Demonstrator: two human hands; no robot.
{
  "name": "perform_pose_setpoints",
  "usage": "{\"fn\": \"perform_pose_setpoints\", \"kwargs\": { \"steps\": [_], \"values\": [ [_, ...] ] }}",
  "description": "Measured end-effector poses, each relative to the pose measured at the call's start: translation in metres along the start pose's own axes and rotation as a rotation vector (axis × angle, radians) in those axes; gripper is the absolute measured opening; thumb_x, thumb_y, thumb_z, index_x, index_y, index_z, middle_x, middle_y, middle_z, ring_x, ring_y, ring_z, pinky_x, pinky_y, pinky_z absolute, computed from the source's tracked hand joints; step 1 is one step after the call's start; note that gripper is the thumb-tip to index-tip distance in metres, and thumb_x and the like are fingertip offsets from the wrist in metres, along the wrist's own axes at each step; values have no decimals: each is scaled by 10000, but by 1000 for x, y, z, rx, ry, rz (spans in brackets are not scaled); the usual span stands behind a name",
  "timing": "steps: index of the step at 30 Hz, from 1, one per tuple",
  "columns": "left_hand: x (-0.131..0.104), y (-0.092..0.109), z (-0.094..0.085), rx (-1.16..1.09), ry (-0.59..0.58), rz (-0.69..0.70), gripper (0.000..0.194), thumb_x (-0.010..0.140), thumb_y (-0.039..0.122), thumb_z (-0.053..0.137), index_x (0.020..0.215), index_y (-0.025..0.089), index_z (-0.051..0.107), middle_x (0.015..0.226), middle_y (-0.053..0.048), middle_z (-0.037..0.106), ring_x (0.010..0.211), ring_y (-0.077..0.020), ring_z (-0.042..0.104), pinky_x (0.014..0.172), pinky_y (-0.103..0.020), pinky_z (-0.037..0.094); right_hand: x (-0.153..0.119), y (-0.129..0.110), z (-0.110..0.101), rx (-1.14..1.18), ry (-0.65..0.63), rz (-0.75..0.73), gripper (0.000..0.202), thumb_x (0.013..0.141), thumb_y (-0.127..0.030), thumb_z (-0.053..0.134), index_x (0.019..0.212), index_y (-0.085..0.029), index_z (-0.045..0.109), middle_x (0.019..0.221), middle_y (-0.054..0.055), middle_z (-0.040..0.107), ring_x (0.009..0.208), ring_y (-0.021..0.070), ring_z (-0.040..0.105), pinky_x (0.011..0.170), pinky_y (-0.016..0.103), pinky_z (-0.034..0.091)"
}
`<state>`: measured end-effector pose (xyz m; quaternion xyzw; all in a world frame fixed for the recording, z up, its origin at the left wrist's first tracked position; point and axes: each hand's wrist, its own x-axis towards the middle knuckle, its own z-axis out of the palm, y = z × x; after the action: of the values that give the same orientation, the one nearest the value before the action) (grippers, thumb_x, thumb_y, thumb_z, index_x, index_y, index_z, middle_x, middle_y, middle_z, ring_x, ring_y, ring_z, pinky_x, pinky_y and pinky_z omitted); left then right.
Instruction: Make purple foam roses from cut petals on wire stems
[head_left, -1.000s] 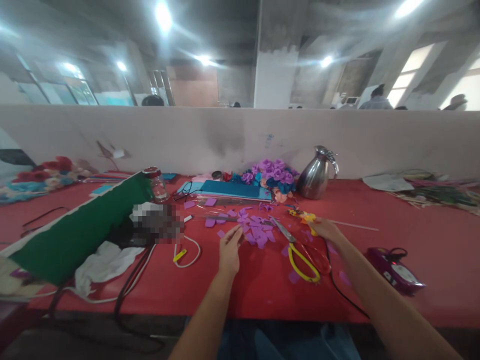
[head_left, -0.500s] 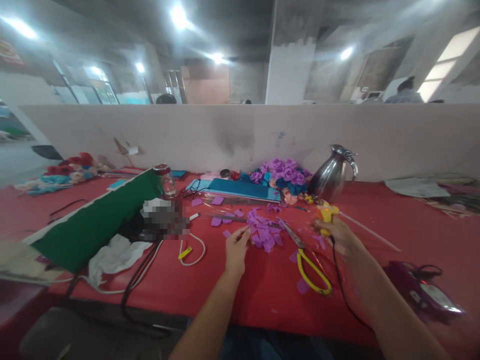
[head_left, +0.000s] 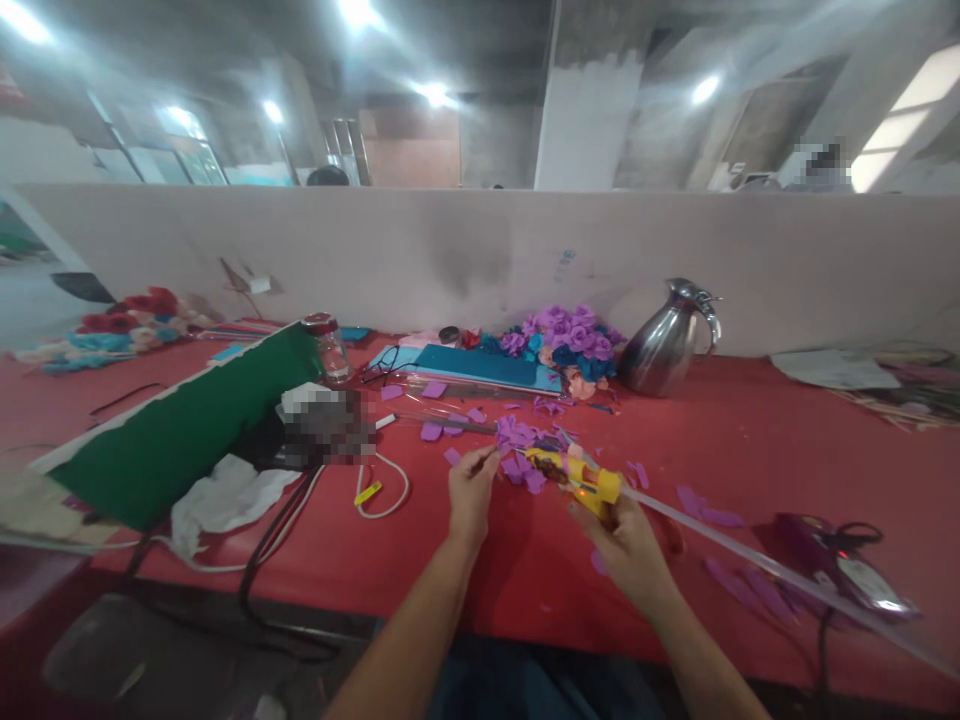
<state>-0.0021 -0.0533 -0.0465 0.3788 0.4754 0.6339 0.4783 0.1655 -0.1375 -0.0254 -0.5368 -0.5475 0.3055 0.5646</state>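
My right hand (head_left: 626, 540) is wrapped round a yellow glue gun (head_left: 577, 475), whose nozzle points left toward my left hand. A long clear glue stick (head_left: 750, 545) runs out of the gun's back to the lower right. My left hand (head_left: 472, 490) is pinched at the near left edge of a heap of purple paper pieces (head_left: 517, 435); what its fingertips hold is too small to make out. The scissors beside the heap are mostly hidden behind the gun and my right hand.
A green board (head_left: 180, 430) stands on the left by a glass jar (head_left: 328, 350). Behind are blue sheets (head_left: 487, 368), purple paper roses (head_left: 574, 332) and a steel jug (head_left: 664, 345). A dark red device (head_left: 847, 565) lies right, a white cable (head_left: 405, 490) left.
My right hand has brought the glue gun left and down to the purple heap, turning its nozzle toward my left hand. My left hand stays nearly in place. The view has tilted slightly.
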Motion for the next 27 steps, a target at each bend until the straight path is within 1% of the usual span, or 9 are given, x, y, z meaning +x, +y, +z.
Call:
{"fn": "perform_pose_setpoints", "kwargs": {
  "steps": [2,3,6,10,13,18,23,27],
  "values": [
    [1,-2,-1,43,7,62,205,658,288,697,798,148,750,698,-21,680,568,-111,531,595,-251,449,-3,4,6,-106,-16,-58,293,833,-417,582,1028,-198,588,1003,97,692,943,257,646,840,383,514],
    [1,-3,-1,69,7,95,192,665,288,694,791,152,749,708,-24,683,586,-121,548,609,-257,457,-4,5,8,-149,-24,-71,286,857,-421,547,1030,-199,595,1033,107,691,987,267,637,880,401,497],
    [2,-5,-3,147,-13,176,162,696,274,674,790,165,749,730,-31,682,636,-143,582,637,-270,471,-3,9,12,-226,-41,-85,304,894,-433,483,1043,-200,611,1052,111,691,1023,276,626,928,422,469],
    [1,-7,-5,206,-59,253,171,732,267,641,825,178,753,770,-45,683,680,-158,602,641,-274,477,-2,8,14,-279,-50,-84,313,897,-437,471,1038,-203,624,1037,92,695,988,270,633,911,411,472],
    [0,-7,-5,230,-85,280,182,744,269,630,844,182,754,774,-48,679,688,-160,604,634,-273,478,-2,4,15,-291,-57,-79,313,903,-434,457,1031,-200,622,1021,90,696,967,264,638,882,392,484],
    [-1,-4,-5,271,-90,276,184,751,257,613,845,190,756,758,-42,675,683,-160,601,633,-272,474,-3,3,16,-319,-65,-72,328,907,-434,448,1031,-183,618,1009,109,691,961,274,635,873,405,480],
    [-2,-2,-4,261,-67,272,178,731,239,628,841,194,761,787,-48,698,734,-171,620,693,-283,481,-2,8,15,-314,-46,-71,335,900,-439,457,1053,-195,627,1028,113,695,986,285,630,892,421,476],
    [-2,-3,-5,245,-82,265,180,731,249,632,844,196,760,770,-43,691,690,-161,604,645,-270,472,-2,11,14,-319,-46,-76,323,899,-435,460,1020,-200,645,1051,114,700,998,287,633,881,418,484]
  ]
}}
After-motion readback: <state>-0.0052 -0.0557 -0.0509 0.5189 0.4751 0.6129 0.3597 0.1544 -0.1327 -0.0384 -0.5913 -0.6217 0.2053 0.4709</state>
